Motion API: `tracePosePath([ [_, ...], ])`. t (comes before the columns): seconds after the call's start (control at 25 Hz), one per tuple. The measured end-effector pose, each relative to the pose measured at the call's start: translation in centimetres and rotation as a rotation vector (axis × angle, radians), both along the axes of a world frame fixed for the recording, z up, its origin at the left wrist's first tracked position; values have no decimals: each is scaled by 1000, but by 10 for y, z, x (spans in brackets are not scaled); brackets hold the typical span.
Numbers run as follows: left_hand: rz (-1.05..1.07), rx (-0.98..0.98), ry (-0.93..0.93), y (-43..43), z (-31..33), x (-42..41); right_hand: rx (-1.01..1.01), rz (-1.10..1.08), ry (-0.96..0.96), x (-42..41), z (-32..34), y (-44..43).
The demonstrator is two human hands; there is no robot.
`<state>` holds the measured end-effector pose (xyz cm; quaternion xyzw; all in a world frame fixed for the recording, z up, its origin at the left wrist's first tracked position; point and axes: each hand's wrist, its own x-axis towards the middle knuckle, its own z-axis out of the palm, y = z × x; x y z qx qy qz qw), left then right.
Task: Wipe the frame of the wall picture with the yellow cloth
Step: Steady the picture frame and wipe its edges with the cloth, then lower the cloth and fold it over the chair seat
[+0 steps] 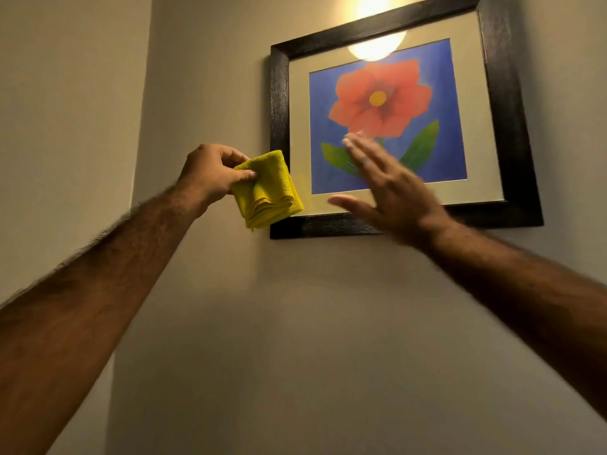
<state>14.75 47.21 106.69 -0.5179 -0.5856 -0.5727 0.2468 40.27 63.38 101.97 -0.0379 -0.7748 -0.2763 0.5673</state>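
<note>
Both arms are reaching up toward the picture (pixel 387 123) on the wall (pixel 295 323); the left hand (pixel 210 174) is pinching the folded cloth (pixel 266 192) between thumb and fingers, gripping it at its upper left edge; the cloth is hanging in layers, overlapping the lower left corner of the frame (pixel 279 103) in this view, though whether it is actually touching the wood is hard to tell; the right hand (pixel 391 192) is spread wide and flat, holding nothing, fingers pointing up and left across the lower part of the glass, blurred at the tips; its thumb is sticking out to the left over the pale mat near the bottom rail; I cannot tell if the palm is pressing the glass or hovering just in front of it; the frame is dark and wide, hanging slightly skewed in this wide-angle view, surrounding a red flower (pixel 381 96) on blue with green leaves; a lamp (pixel 371 4) is glowing just above the top rail, and its reflection (pixel 374 49) is shining on the glass near the top.
</note>
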Motion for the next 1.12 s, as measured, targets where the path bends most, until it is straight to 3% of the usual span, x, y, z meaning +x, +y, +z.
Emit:
tracePosePath([
  [0.16, -78, -98, -48, -27, -27, -12, -643, 461, -134, -90, -31, -67],
  [0.24, -101, -140, -102, -48, -45, -27, -935, 542, -171, -122, -42, -81],
  [0.36, -115, -186, -205, -83, -76, -57, -1212, 679, -219, -164, -65, -94],
  [0.48, -182, -189, -373, -117, -117, -89, -1379, 822, -309, -201, -93, -111],
  [0.64, -292, -223, -769, -168, -208, -128, -1578, 947, -440, -253, -145, -148],
  [0.76, -347, -104, -978, -205, -288, -151, -1714, 1011, -525, -291, -195, -176],
  [0.88, -255, -8, -1066, -242, -352, -168, -1790, 988, -682, -325, -248, -201],
  [1.12, -46, -38, -1260, -324, -483, -196, -1950, 798, -919, -399, -382, -252],
])
